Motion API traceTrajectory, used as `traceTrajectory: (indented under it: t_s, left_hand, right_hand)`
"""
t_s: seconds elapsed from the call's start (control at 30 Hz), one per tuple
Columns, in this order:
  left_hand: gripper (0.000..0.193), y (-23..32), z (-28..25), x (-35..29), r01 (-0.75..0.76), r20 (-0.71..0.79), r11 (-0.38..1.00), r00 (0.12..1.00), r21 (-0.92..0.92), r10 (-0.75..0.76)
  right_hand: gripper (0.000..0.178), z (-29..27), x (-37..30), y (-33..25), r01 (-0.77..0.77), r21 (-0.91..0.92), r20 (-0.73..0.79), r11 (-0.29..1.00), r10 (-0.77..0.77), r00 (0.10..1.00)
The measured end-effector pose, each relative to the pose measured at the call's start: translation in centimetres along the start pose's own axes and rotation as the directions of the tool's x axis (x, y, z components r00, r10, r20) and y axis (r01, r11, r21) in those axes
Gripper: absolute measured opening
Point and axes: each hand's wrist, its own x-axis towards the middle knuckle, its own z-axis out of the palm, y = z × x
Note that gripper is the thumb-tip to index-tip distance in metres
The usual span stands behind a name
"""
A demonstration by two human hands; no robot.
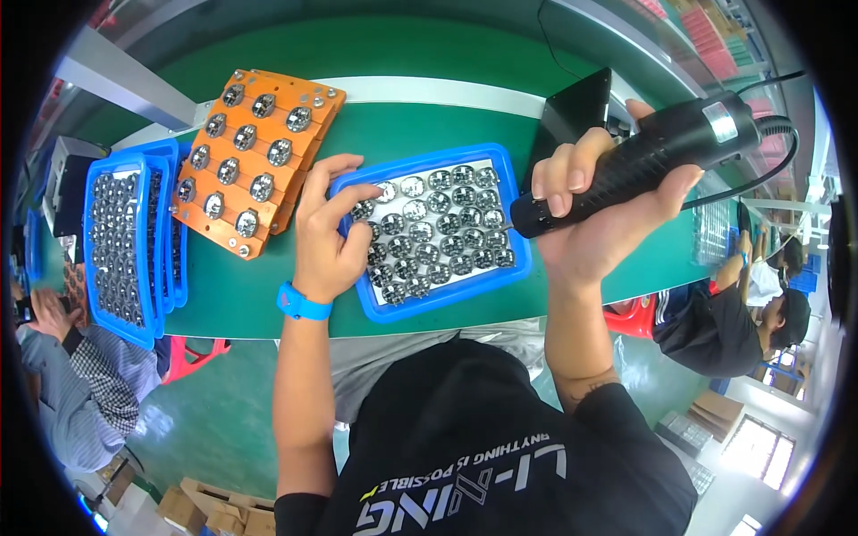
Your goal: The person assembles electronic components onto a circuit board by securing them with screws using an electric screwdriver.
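Note:
My left hand (329, 234) reaches over the left edge of a blue tray (420, 310). Its thumb and index finger close around a small round silver-and-black part (362, 211) at the tray's corner. Rows of similar round parts (423, 232) lie on a white liner inside. In my right hand (594, 210) is a black electric screwdriver (639, 161), gripped around its body and tilted with the tip end toward the tray's right rim. A cable runs from its back end. To the left, an orange fixture plate (234, 174) carries several of the round parts in rows.
Blue trays (136, 335) filled with round parts stand overlapped at the left of the green table (234, 304). A dark flat panel (572, 116) stands behind my right hand. One person (724, 326) sits at the right, and another person's hand (52, 314) shows at far left.

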Motion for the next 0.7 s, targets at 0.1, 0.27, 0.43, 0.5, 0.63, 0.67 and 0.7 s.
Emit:
traceTrajectory:
  t_s: [0.1, 0.27, 0.43, 0.5, 0.63, 0.67, 0.7]
  left_hand:
    - [0.033, 0.0, 0.0, 0.0, 0.011, 0.01, 1.0, 1.0, 0.01, -0.011]
    - [0.035, -0.4, 0.2, 0.1, 0.016, 0.009, 0.998, 1.0, -0.057, -0.015]
    - [0.032, -1.1, 0.3, 0.0, 0.041, -0.016, 0.995, 0.999, -0.092, -0.043]
    - [0.032, -1.0, 0.3, 0.0, 0.05, -0.024, 0.996, 0.998, -0.077, -0.052]
    - [0.03, -0.8, 0.2, 0.0, 0.062, -0.029, 0.996, 0.998, -0.059, -0.063]
    - [0.03, -0.8, 0.1, 0.0, 0.062, -0.027, 0.997, 0.998, -0.054, -0.064]
    - [0.03, -0.8, 0.1, 0.0, 0.064, -0.029, 0.996, 0.997, -0.056, -0.066]
  right_hand:
    - [0.085, 0.5, 0.3, 0.1, 0.024, 0.04, 0.026, 0.999, -0.025, 0.999]
    - [0.093, 3.4, -0.1, 3.6, 0.065, -0.018, 0.054, 0.998, -0.064, 0.996]
    - [0.086, 5.2, -0.2, 9.4, 0.19, -0.183, 0.187, 0.965, -0.156, 0.97]
    - [0.087, 5.2, -0.3, 10.0, 0.18, -0.199, 0.2, 0.963, -0.14, 0.97]
    - [0.085, 4.8, -0.4, 10.9, 0.186, -0.223, 0.235, 0.957, -0.132, 0.963]
    - [0.085, 4.7, -0.4, 11.0, 0.185, -0.228, 0.242, 0.956, -0.129, 0.962]
    - [0.085, 4.7, -0.4, 11.1, 0.184, -0.23, 0.244, 0.956, -0.127, 0.961]
